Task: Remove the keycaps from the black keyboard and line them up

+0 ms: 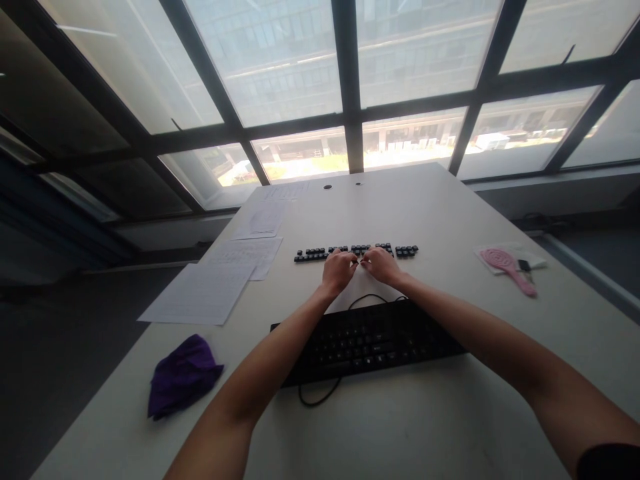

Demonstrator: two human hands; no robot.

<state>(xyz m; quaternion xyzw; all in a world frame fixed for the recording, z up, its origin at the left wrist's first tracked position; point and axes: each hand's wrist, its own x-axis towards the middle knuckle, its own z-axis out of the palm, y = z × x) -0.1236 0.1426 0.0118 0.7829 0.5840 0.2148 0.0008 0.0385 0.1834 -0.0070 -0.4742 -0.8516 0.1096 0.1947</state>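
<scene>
Loose black keycaps [313,255] lie lined up in rows across the middle of the white table. My left hand [340,271] and my right hand [382,266] meet just in front of these rows, fingertips almost touching. Both are closed in a pinch, with small dark bits at the fingertips that look like keycaps. Fingers hide part of the rows. Under my forearms lies a black keyboard [367,347], its keys partly visible and its ends partly covered by my arms. Its black cable [320,402] loops out at the near side.
Printed paper sheets [200,293] overlap along the table's left side. A crumpled purple cloth [184,377] rests at the near left. To the right, a pink hairbrush [507,267] lies on a clear plastic bag beside a small black item [524,265]. Windows stand beyond the table's far edge.
</scene>
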